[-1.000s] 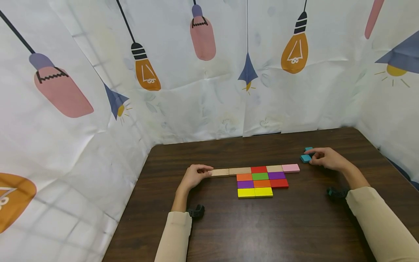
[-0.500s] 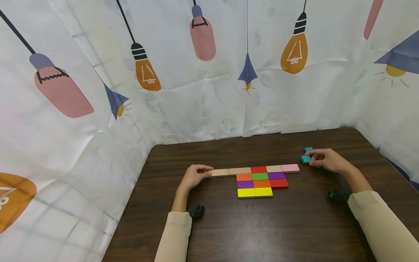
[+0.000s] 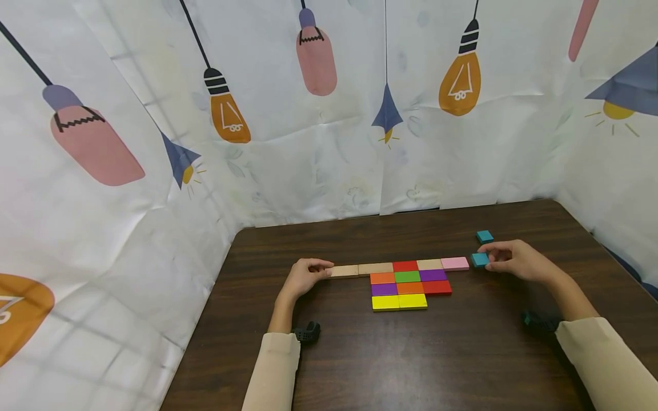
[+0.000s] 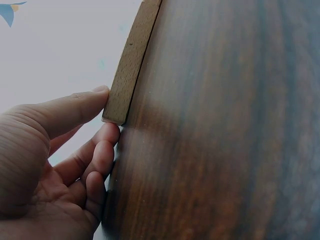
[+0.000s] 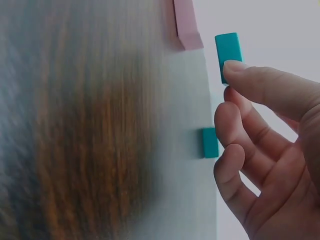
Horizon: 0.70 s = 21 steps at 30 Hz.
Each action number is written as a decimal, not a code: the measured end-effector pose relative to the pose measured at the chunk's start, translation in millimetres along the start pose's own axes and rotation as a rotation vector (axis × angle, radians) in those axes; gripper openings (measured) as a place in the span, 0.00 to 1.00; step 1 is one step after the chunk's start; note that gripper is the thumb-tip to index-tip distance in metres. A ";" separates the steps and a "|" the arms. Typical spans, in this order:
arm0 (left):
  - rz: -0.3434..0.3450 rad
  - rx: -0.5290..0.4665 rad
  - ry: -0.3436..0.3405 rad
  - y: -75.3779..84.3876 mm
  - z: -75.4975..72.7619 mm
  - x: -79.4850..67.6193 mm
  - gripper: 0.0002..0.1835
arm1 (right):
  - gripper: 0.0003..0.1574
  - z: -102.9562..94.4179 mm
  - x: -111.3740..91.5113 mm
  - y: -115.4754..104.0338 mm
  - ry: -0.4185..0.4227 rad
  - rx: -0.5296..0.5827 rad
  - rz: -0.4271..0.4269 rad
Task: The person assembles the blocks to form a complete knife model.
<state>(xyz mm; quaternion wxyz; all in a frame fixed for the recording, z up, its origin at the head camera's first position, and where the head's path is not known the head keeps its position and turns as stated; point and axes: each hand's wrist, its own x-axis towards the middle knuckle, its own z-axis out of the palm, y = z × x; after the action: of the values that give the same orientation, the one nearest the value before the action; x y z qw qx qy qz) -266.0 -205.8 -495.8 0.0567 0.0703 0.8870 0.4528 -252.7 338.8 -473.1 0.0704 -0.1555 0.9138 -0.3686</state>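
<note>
My right hand [image 3: 521, 262] pinches one end of a teal wooden block [image 5: 229, 47] between thumb and fingers, to the right of the pink block [image 3: 454, 264]. In the right wrist view the held block is raised off the tabletop. A second teal block [image 3: 485, 236] lies on the table just beyond that hand. At the far left of the back row, my left hand [image 3: 302, 278] holds the end of a plain wooden block [image 3: 344, 272], thumb [image 4: 95, 100] on one side and a fingertip at its end. That block lies flat on the table.
Flat coloured blocks lie edge to edge mid-table: a back row with a red block [image 3: 405, 266], then purple, green and orange ones, and a yellow block [image 3: 413, 301] in front. The dark wooden table [image 3: 411, 365] meets a patterned cloth [image 3: 349, 171] behind.
My right hand has drawn one teal block toward me, away from the other teal block and closer to the pink block. My left hand stays at the plain block's end.
</note>
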 end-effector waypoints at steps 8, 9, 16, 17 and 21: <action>-0.005 -0.003 -0.001 0.0 -0.4 -0.1 0.09 | 0.21 12.0 -5.0 -14.4 -0.050 0.001 -0.066; -0.006 -0.003 -0.001 0.3 -0.5 0.0 0.09 | 0.22 13.9 -5.1 -15.8 -0.059 0.004 -0.070; -0.004 -0.001 0.000 0.4 -0.2 -0.7 0.09 | 0.22 24.7 -3.2 -24.2 -0.105 -0.004 -0.073; -0.003 -0.001 0.000 0.6 -0.2 -0.7 0.09 | 0.21 25.9 -2.8 -25.1 -0.108 -0.005 -0.076; -0.002 0.000 -0.001 0.2 -0.4 -0.6 0.09 | 0.19 31.1 -0.7 -27.2 -0.123 -0.015 -0.085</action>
<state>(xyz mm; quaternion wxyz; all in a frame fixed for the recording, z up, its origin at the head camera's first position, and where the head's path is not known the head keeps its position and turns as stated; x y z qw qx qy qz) -265.4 -206.1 -495.4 0.0576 0.0698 0.8871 0.4526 -238.2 300.2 -476.5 0.1096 -0.2172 0.9031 -0.3539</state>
